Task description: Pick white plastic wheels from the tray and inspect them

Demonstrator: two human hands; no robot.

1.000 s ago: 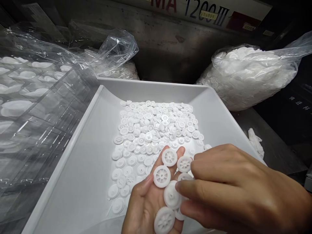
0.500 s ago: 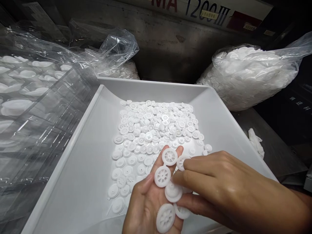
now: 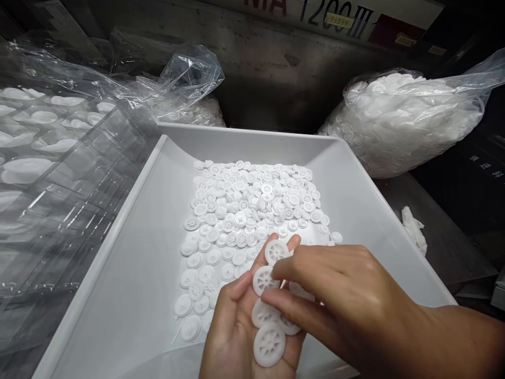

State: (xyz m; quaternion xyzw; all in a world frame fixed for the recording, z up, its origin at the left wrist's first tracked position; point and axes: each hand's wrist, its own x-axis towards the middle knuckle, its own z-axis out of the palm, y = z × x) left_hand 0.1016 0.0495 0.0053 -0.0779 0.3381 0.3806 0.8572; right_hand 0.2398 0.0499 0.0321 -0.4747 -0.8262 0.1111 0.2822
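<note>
Left hand [image 3: 240, 331] open, palm up, carrying six white plastic gear wheels [image 3: 269, 344]; right hand [image 3: 335, 279] touching them from above, grip unclear; more wheels [image 3: 252, 210] lie at twelve o'clock in a white tray [image 3: 118, 252].

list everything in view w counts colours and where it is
plastic gears: well over a hundred, white, spread in one layer on the tray, about six more on the left palm
shallow tray: one, white, centre
clear plastic bag of white parts: one, white contents, right of the tray
clear plastic bag: one, see-through, behind the tray
clear moulded plastic trays: stack, number unclear, white shapes inside, left of the tray
crumpled cloth or tissue: one, white, right of the tray
printed panel reading 1200 III: one, white, top edge
left hand: one, palm up over the tray, holding gears
right hand: one, fingers among the gears on the left palm
</note>
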